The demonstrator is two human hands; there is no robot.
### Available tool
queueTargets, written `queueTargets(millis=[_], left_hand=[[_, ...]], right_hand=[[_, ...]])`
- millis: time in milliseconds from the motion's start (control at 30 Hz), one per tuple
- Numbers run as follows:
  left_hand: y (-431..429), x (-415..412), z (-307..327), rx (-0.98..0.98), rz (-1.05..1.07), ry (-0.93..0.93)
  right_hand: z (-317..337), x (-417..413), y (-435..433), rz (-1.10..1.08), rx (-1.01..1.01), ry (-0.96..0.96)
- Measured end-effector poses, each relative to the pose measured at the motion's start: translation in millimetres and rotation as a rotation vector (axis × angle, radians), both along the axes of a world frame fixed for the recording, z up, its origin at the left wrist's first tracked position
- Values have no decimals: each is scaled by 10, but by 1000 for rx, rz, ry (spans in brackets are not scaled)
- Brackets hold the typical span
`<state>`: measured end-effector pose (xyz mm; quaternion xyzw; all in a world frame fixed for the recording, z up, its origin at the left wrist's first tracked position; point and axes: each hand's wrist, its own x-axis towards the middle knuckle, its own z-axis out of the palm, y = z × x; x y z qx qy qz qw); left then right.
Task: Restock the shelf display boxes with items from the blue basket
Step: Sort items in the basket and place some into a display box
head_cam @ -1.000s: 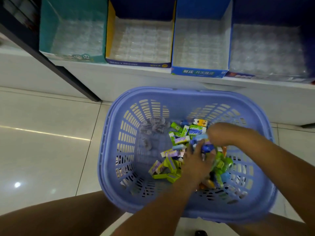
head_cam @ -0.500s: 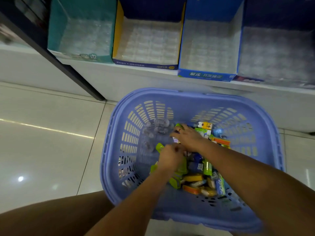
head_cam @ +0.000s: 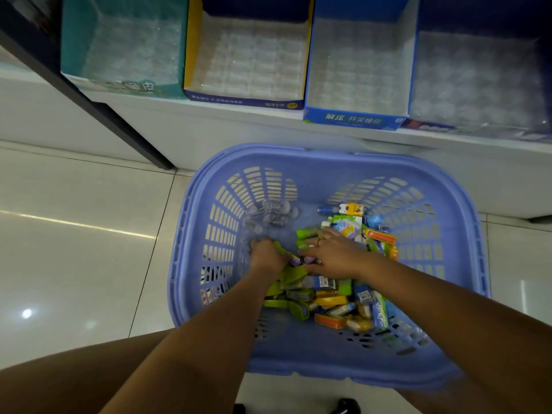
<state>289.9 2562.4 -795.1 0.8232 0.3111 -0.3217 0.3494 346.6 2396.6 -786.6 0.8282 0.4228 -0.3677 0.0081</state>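
Two bare forearms are seen reaching from the lower edge into the blue basket [head_cam: 191, 228], which is set on the tiled floor [head_cam: 74, 240] just before the shelf [head_cam: 209, 121]. The left hand [head_cam: 266, 257] is found nearer the basket's left wall than half a second earlier. Its fingers are now curled round a green packet [head_cam: 280, 249]; whether more than one is held cannot be told. The right hand [head_cam: 334, 258] is laid flat on the heap of small packets [head_cam: 334, 306] with fingers spread, whereas a second earlier it is bunched further to the right. A gathering step is therefore judged to be in hand, with a first handful nearly secured.

Beyond the hands, a cluster of clear round items [head_cam: 270, 213] is seen near the basket's far left wall; their kind is hard to make out. On the shelf, four display boxes are ranged side by side: a teal box [head_cam: 70, 40], a yellow-sided box [head_cam: 242, 100], a blue box [head_cam: 352, 119] and a dark box [head_cam: 433, 127]. Only clear tray liners are visible in them, as before, so restocking is judged not yet begun. The box tops are cut off by the frame, the dark box is clipped at the right, and most printing is blurred.
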Motion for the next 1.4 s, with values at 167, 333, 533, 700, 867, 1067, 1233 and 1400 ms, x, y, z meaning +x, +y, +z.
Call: queueTargets(millis=[167,333,533,700,867,1067,1233,1400], left_hand=[[81,35,54,41,-294,97],[225,73,381,-9,-327,159],[403,141,1096,-445,194,-13],[603,221,1657,-601,288,-279],[791,251,2036,-803,521,-420],[1109,262,2342,-850,618,-605],[1218,359,2416,-752,380,-686],[1341,512,2432,-1038,559,-635]], right_hand=[[69,-174,118,7,124,-62],[77,-334,356,108,125,-100],[198,-374,482,-122,134,-83],[757,-248,471,-809,484,231],[1574,-51,593,-867,856,125],[2235,285,1142,-892,1016,126],[2531,591,1575,-769,967,72],[2674,801,1687,-673,1017,263]])
